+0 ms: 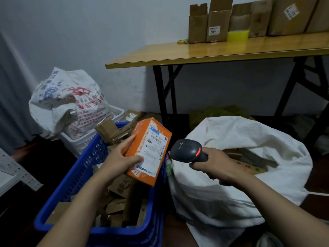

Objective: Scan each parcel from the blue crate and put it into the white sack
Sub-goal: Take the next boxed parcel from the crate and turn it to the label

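1. The left hand (pixel 121 157) holds an orange parcel (pixel 142 148) above the blue crate (pixel 83 168). Its grip is closed on the box, with the thumb across the lower end of the white shipping label (pixel 155 152) and a finger along the box's left edge.
2. The parcel is tilted, its labelled face turned up and toward the right.
3. The right hand (pixel 213 164) has its grip wrapped round the handle of a black barcode scanner (pixel 187 151). The scanner's head points left at the parcel, near it but apart, and a red light glows on top.
4. The blue crate sits on the floor at the left, filled with brown cardboard parcels (pixel 121 202).
5. The white sack (pixel 231 193) stands just right of the crate with its mouth open, and cardboard boxes (pixel 249 166) show inside.
6. Behind the crate, a white basket (pixel 85 141) holds a printed sack (pixel 67 98) with red and blue lettering.
7. A desk (pixel 195 54) with a yellowish top and black legs stands by the wall. It carries a row of open cartons (pixel 219 20) and a yellow object (pixel 237 35).
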